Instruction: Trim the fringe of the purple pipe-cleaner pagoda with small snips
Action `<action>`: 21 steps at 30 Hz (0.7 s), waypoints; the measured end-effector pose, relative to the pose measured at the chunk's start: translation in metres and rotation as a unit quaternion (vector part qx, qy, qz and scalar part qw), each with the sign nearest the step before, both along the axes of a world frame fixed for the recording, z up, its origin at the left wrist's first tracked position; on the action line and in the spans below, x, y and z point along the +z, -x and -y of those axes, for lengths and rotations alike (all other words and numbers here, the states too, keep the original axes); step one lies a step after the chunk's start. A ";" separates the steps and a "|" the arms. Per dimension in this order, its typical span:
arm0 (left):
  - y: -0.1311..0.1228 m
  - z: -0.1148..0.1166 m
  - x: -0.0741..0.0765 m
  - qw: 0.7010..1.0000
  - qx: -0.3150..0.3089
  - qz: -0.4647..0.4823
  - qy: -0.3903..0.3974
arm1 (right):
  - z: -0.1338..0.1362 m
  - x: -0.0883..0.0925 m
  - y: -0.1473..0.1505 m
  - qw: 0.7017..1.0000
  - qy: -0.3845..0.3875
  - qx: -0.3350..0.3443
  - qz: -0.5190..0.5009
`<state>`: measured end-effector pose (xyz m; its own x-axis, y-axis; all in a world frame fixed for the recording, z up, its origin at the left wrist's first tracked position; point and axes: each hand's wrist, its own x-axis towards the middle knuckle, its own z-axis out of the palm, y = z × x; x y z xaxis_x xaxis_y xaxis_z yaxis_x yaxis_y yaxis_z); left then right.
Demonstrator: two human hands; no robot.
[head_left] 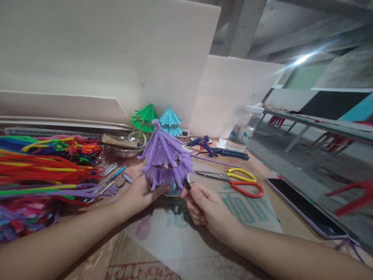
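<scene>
A purple pipe-cleaner tree [163, 155] with two fringed tiers stands upright above the mat in the middle of the head view. Beneath its lower tier, my left hand [142, 192] is closed around it from the left, with most of the fingers hidden by the fringe. On the other side, my right hand [202, 202] pinches a thin dark tool [187, 184] whose tip meets the tree's lower right fringe. I cannot make out the tool's exact kind. Behind the purple tree are a green pipe-cleaner tree [147, 114] and a light-blue one [170, 118].
Bundles of coloured pipe cleaners [40, 167] cover the left side, near a metal bowl [124, 149]. To the right lie scissors [241, 181], a blue glue gun [204, 144], dark-handled pliers [231, 153] and a phone [305, 206]. A water bottle [244, 130] stands at the back right.
</scene>
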<state>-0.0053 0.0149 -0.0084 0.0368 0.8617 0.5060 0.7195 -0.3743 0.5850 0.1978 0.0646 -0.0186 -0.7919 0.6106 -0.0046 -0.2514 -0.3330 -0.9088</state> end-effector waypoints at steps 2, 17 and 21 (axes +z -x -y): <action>0.000 0.000 0.000 1.000 0.002 -0.020 -0.002 | 0.000 -0.001 0.000 1.000 0.002 -0.002 0.001; -0.001 -0.001 0.001 1.000 -0.005 -0.015 0.007 | -0.001 -0.001 -0.001 1.000 -0.008 -0.009 -0.003; 0.000 -0.002 0.000 1.000 0.001 0.004 0.006 | -0.001 0.000 -0.001 1.000 0.001 0.000 -0.006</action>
<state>-0.0053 0.0167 -0.0083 0.0302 0.8679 0.4959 0.7158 -0.3651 0.5953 0.1991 0.0651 -0.0182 -0.7914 0.6113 0.0031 -0.2622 -0.3348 -0.9051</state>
